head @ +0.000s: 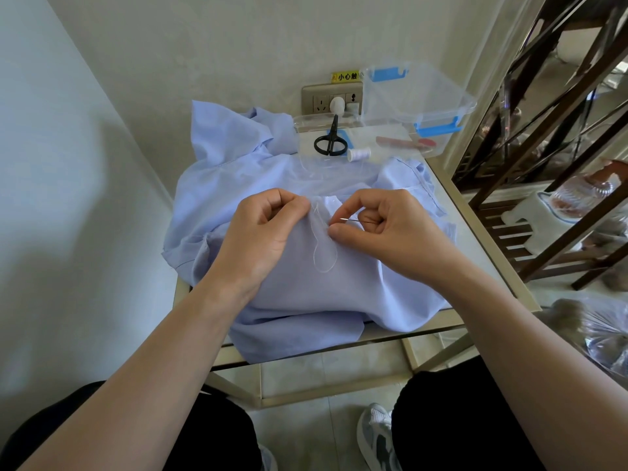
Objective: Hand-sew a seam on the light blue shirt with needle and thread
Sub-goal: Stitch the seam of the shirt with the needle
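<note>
The light blue shirt (pixel 306 294) lies bunched on a small glass-topped table (pixel 475 253). My left hand (pixel 261 232) pinches a fold of the shirt near its middle. Just to the right, my right hand (pixel 384 229) pinches a thin needle (pixel 350 219) whose tip points left into the fabric edge. A loop of white thread (pixel 323 253) hangs down over the cloth between the two hands.
At the back of the table lies a clear plastic lid (pixel 390 137) with black scissors (pixel 330 141), a white thread spool (pixel 359 154) and a red item on it. A clear box (pixel 418 96) leans on the wall. A dark wooden shelf (pixel 543 164) stands at the right.
</note>
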`<control>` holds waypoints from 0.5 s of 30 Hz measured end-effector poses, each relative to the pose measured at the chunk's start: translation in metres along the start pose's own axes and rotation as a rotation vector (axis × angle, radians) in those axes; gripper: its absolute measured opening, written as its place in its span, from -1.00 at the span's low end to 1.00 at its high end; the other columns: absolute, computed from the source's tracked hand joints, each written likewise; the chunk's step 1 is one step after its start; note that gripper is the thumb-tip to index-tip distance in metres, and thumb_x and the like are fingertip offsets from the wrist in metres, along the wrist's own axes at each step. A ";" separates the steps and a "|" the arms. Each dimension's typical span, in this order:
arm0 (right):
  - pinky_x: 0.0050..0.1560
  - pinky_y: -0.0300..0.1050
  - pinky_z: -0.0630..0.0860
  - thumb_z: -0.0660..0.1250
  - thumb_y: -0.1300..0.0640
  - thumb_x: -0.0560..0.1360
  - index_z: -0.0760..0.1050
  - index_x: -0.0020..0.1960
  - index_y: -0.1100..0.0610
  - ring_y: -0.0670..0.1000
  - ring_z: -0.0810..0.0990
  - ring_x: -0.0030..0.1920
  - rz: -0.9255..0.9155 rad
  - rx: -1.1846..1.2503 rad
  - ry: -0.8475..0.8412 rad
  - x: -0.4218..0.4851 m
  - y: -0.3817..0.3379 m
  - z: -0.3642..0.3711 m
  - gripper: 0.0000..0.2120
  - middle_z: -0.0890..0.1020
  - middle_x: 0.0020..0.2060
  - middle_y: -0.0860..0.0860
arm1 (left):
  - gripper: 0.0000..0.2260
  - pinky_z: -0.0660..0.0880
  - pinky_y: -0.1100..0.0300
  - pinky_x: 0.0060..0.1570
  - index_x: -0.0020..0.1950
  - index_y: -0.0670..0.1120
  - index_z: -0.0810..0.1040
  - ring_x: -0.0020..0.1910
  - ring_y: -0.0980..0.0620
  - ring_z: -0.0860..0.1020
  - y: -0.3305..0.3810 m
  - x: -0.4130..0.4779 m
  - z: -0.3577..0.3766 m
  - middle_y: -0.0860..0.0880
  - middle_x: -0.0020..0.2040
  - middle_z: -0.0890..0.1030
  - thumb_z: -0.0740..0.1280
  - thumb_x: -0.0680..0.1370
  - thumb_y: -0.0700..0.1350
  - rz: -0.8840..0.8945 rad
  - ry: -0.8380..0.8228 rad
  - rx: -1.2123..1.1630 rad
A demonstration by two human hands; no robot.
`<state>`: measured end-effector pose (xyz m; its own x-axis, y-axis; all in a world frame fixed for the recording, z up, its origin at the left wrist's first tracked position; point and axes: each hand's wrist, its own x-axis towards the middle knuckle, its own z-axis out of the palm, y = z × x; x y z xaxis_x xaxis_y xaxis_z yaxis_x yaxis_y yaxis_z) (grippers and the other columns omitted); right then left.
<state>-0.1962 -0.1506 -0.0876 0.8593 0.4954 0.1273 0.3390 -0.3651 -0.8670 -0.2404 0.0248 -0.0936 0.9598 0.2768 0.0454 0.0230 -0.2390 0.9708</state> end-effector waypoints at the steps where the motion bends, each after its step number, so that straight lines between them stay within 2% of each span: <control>1: -0.42 -0.32 0.14 0.46 0.14 0.48 0.60 -0.15 0.17 -0.09 0.16 -0.50 -0.005 -0.004 0.002 0.000 0.000 0.001 -0.90 0.18 -0.58 -0.14 | -0.78 0.35 0.32 -0.21 -0.26 -0.10 0.56 -0.27 0.14 0.41 0.000 0.000 0.000 0.04 -0.33 0.49 0.33 0.58 -0.11 0.002 -0.006 -0.001; 12: -0.41 -0.31 0.16 0.43 0.21 0.50 0.57 -0.17 0.23 -0.10 0.16 -0.51 -0.007 0.027 -0.035 0.001 -0.001 0.003 -0.89 0.18 -0.58 -0.14 | -0.78 0.35 0.38 -0.24 -0.25 -0.12 0.55 -0.27 0.16 0.39 0.001 0.000 0.000 0.04 -0.34 0.46 0.33 0.59 -0.13 0.006 -0.008 -0.011; 15: -0.38 -0.36 0.18 0.43 0.25 0.49 0.58 -0.19 0.23 -0.11 0.16 -0.48 -0.012 0.055 -0.224 -0.002 -0.004 -0.008 -0.90 0.20 -0.54 -0.13 | -0.79 0.31 0.43 -0.29 -0.25 -0.12 0.54 -0.31 0.20 0.35 0.000 0.001 -0.001 0.12 -0.39 0.42 0.33 0.58 -0.12 0.008 0.023 0.003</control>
<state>-0.1969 -0.1563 -0.0806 0.7468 0.6643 0.0328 0.3217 -0.3175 -0.8920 -0.2402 0.0264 -0.0935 0.9532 0.2967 0.0585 0.0164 -0.2438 0.9697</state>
